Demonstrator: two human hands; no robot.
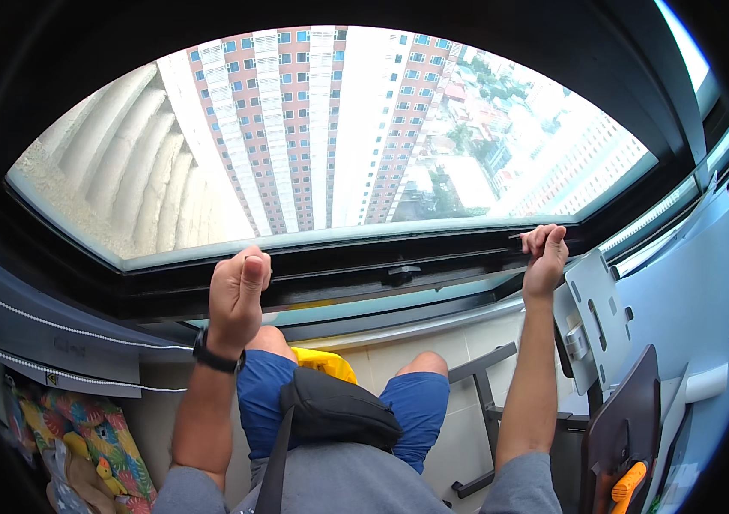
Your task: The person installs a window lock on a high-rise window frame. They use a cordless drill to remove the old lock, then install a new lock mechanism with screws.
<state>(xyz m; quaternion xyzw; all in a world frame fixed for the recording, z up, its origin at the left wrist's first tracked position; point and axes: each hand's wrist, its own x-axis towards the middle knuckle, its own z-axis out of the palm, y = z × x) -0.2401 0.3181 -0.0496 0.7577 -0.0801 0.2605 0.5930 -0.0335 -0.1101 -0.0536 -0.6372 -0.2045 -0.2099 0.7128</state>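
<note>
I look down and out through a large window with a dark frame (356, 261). My left hand (238, 295) grips the lower edge of that frame at the left, a black watch on its wrist. Farther right, my right hand (544, 257) is closed on the same frame edge near its right end. A black window handle (400, 274) sits on the frame between my hands, untouched. Below are my knees in blue shorts (420, 403) and a black bag (330, 411) slung on my chest.
Tall apartment towers (313, 120) show through the glass. A grey metal bracket (591, 317) and a dark board (626, 420) stand at the right, with an orange tool (626, 488). A colourful patterned fabric (99, 445) lies at lower left. A yellow cloth (326, 364) lies by my knees.
</note>
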